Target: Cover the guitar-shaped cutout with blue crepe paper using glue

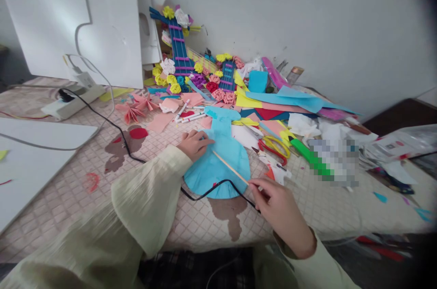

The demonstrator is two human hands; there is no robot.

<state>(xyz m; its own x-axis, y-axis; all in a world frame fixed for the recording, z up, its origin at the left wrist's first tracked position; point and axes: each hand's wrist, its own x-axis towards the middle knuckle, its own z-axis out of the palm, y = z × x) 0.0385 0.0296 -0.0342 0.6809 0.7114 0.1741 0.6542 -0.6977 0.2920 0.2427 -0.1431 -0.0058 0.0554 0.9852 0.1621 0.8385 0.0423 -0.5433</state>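
Observation:
A light-blue paper cutout (229, 157) lies flat on the table, with a rounded body, a narrow neck and a wide top piece. My left hand (195, 144) rests on its left edge, the index finger stretched over the paper. Between thumb and fingers, my right hand (280, 205) pinches the lower end of a thin wooden stick (230, 167). The stick slants up and left across the cutout, its far tip close to my left fingers. A black cable (200, 196) crosses the lower part of the cutout and runs to the right hand's fingers.
Red-handled scissors (275, 154) and a green box cutter (307, 154) lie to the right. Paper scraps and white markers (193, 117) are behind the cutout. Paper guitars (179, 48) with crepe flowers lean at the back. A power strip (73, 102) and white board (37, 157) are left.

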